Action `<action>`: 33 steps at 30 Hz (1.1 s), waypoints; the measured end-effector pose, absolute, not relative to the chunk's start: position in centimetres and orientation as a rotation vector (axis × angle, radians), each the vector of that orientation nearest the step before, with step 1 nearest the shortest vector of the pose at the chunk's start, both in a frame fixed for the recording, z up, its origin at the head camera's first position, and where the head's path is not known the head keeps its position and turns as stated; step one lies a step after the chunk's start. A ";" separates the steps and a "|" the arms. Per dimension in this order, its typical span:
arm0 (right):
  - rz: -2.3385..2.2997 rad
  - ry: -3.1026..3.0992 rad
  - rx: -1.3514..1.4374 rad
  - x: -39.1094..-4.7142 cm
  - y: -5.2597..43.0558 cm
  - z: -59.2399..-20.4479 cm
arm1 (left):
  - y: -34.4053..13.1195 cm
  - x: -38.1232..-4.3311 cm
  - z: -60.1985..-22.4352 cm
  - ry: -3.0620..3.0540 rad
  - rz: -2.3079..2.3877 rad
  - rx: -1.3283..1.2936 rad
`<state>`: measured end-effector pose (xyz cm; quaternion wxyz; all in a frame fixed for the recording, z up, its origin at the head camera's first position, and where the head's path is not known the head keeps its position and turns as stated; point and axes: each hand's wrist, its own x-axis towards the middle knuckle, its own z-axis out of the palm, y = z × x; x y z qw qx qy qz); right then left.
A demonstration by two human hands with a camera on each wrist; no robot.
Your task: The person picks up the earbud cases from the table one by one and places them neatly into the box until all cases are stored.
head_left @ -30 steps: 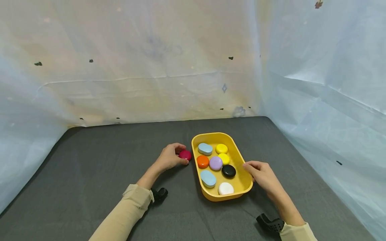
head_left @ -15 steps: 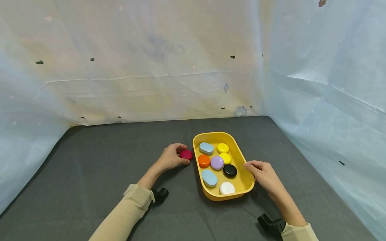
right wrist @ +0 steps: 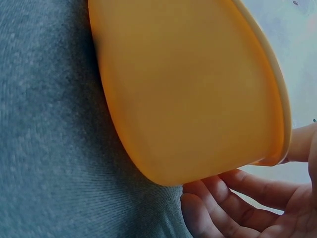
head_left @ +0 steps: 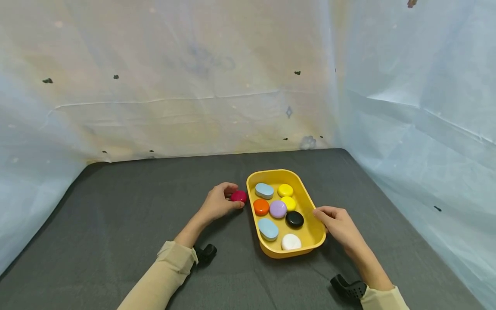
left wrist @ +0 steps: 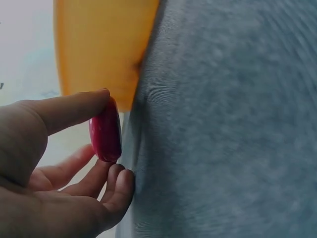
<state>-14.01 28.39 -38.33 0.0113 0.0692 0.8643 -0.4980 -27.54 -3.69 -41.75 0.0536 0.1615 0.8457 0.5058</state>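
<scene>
My left hand (head_left: 218, 202) pinches a glossy crimson disc (head_left: 238, 196) between thumb and fingers, just outside the left rim of a yellow tray (head_left: 311, 234). In the left wrist view the disc (left wrist: 106, 131) stands on edge in the grip, close to the tray's outer wall (left wrist: 104, 49). My right hand (head_left: 339, 224) holds the tray at its right side, thumb at the rim and the other fingers against the wall below. Inside the tray lie light blue ovals (head_left: 268, 229), an orange disc (head_left: 261, 207), a purple disc (head_left: 277, 209), yellow discs (head_left: 285, 190), a black disc (head_left: 294, 219) and a white disc (head_left: 291, 242).
The tray stands on a dark grey cloth-covered table (head_left: 116, 237). Pale patterned sheeting (head_left: 186, 86) hangs behind it and along both sides. A black wrist mount (head_left: 205, 254) sits on the left wrist and another black mount (head_left: 348, 289) on the right.
The left hand has barely shifted, still with the crimson disc beside the tray, and the disc looks slightly more tilted. The right hand and the tray have stayed in place.
</scene>
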 end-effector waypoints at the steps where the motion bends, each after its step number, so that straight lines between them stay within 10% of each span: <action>1: -1.549 2.696 0.219 -14.0 28.3 -38.3 | -3.8 -27.5 -41.6 2.573 1.539 0.486; 33: -1.554 2.712 0.190 -14.6 28.2 -38.7 | 0.4 -21.9 -36.3 2.412 1.733 0.852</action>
